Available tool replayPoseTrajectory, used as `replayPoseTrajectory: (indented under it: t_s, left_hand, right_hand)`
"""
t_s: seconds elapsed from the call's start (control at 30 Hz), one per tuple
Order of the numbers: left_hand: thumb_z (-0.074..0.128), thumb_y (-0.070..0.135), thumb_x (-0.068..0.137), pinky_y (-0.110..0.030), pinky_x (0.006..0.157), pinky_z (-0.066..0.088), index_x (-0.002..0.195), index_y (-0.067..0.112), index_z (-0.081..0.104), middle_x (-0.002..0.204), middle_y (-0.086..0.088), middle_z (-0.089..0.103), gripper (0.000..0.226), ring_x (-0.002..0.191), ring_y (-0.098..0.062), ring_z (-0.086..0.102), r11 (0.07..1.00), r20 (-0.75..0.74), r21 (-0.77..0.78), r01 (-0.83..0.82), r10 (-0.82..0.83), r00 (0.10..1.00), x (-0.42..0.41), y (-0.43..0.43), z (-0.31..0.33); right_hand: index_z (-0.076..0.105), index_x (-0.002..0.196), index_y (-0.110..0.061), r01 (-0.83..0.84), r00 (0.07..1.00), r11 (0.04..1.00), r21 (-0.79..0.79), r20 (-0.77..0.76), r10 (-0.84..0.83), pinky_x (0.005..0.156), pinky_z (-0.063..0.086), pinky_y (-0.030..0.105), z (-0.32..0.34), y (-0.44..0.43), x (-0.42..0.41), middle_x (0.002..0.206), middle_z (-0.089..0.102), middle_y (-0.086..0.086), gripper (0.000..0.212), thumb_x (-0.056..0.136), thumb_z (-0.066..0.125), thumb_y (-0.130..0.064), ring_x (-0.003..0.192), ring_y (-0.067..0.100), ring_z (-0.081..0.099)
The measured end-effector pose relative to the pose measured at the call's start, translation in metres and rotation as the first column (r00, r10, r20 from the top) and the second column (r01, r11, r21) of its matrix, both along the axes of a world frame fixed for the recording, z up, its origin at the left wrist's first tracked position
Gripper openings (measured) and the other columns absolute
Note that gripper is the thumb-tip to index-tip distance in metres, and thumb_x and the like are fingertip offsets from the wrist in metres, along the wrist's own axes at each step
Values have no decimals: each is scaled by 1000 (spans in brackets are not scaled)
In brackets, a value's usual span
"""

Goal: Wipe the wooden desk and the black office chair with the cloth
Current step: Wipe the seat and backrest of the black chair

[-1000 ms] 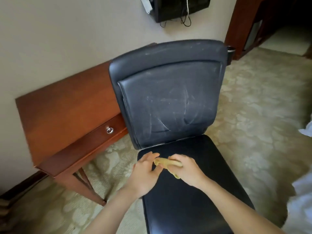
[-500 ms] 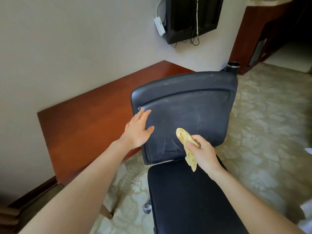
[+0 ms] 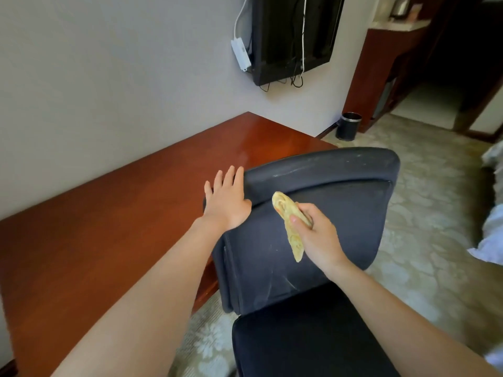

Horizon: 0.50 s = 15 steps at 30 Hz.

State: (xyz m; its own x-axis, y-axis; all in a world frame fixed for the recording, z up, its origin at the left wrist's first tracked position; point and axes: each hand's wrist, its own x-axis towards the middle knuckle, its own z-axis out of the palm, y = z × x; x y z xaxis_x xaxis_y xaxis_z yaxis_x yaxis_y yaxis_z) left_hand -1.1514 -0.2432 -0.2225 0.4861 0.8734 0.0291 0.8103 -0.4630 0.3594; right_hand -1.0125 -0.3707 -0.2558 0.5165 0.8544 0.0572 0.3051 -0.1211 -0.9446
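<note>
The black office chair [image 3: 340, 213] stands in front of me, its scuffed backrest facing me and its seat low in the view. The reddish wooden desk [image 3: 109, 219] runs along the wall to the left of it. My left hand [image 3: 227, 200] lies flat with straight fingers on the backrest's upper left corner. My right hand [image 3: 313, 232] grips a folded yellow cloth [image 3: 290, 221] against the front of the backrest, the cloth's ends sticking out above and below the fist.
A black TV [image 3: 294, 36] with hanging cables is fixed to the wall above the desk's far end. A small dark bin [image 3: 348, 126] stands on the patterned carpet by a wooden cabinet [image 3: 381, 63]. White bedding [image 3: 492, 227] lies at the right edge.
Both hands rose from the seat to the backrest. My left hand slid up to the top left corner, and my right hand carried the cloth higher. My view lifted.
</note>
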Motion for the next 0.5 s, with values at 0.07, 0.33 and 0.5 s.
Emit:
replayPoseTrajectory:
  t_s: [0.07,0.33,0.5]
  left_hand:
    - [49,22,90,-47,117,6,152,17,9,158,-5,14,74,143,-31,11,994,39,101,-35,31,999,3,1,-10]
    - [56,21,82,-46,115,4,150,15,14,146,-7,27,80,133,-31,22,967,56,245,-72,60,997,-2,1,-30]
    - [59,8,76,-46,114,-6,149,15,17,144,-7,28,85,134,-30,19,973,96,192,-127,111,989,-17,-14,-28]
  right_hand:
    - [59,104,-17,17,1000,1000,16,26,-17,55,42,5,1,9,4,91,62,0,14,93,51,-12,64,-4,58]
    - [57,107,-26,199,979,976,88,-64,-194,73,48,17,-2,8,17,102,62,-6,15,94,54,-20,89,6,61]
    - [56,110,-25,182,982,982,56,-60,-179,77,47,20,-2,-10,29,104,61,-8,16,94,54,-22,97,10,59]
